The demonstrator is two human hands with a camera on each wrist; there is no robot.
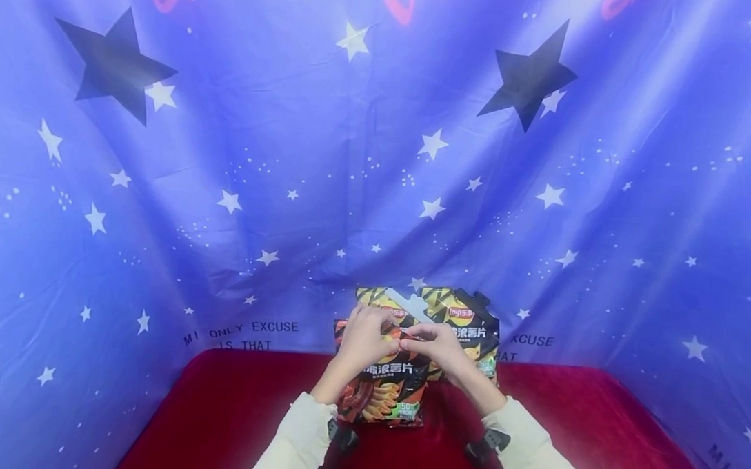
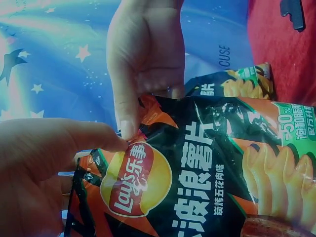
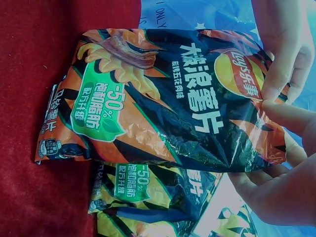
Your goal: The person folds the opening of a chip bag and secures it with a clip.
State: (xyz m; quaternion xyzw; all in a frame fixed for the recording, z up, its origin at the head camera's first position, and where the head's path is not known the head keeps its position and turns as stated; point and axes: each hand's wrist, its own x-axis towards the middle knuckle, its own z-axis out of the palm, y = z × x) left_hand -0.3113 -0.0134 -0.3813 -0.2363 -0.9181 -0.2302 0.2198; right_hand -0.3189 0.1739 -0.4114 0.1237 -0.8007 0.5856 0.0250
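An orange-and-black Lay's chip bag (image 1: 382,397) stands upright, its front towards me. My left hand (image 1: 362,339) pinches its upper edge, thumb on the front in the left wrist view. Close beside it, my right hand (image 1: 441,344) pinches the same edge, the two thumb tips almost meeting above the round logo (image 2: 136,180). In the right wrist view the bag looks sealed along the part that shows; its top edge is partly hidden by fingers. Behind it are yellow-and-black Lay's bags, one (image 1: 471,334) at the right and another (image 1: 370,296) mostly covered.
A pale strip with a notched end (image 1: 415,306) lies across the yellow bags. Red velvety cloth (image 1: 568,421) covers the table. Blue star-patterned fabric (image 1: 353,158) hangs behind and at both sides. Dark devices (image 1: 343,437) are strapped at the wrists.
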